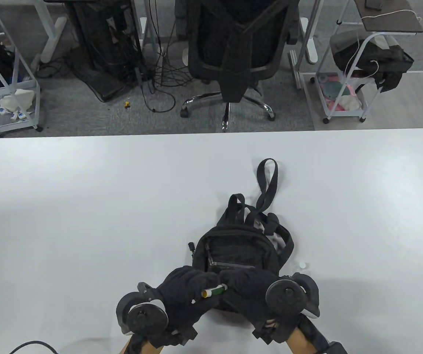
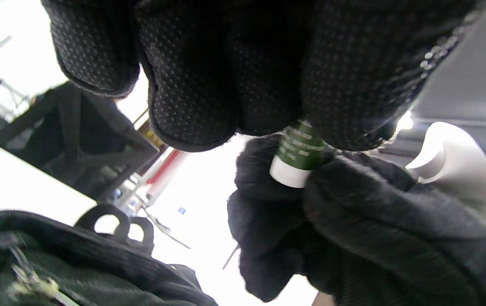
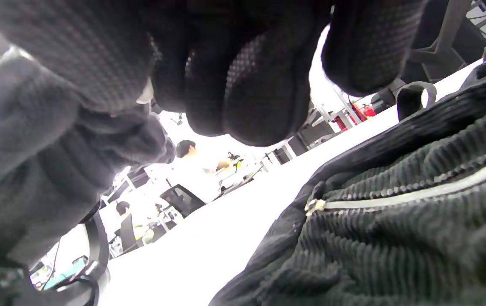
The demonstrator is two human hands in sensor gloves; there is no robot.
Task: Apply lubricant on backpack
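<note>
The small black fabric backpack (image 1: 239, 250) lies on the white table (image 1: 86, 206), front pocket up, its straps trailing toward the far edge, and both gloved hands meet at its near end. The left hand (image 1: 187, 295) is curled around a slim green lubricant stick (image 1: 214, 291) with a pale end, while the right hand (image 1: 250, 291), fingers bent, pinches the stick's other end (in the left wrist view its fingertips close on the white collar). This looks like the uncapping or twisting-up step; it goes best if the left hand holds the tube steady while the right turns, and the bared tip is then drawn along the silver zipper (image 3: 417, 193) teeth just beyond the hands. Counted: one backpack, one stick, two hands, and one small white cap (image 1: 302, 264) on the table to the backpack's right.
</note>
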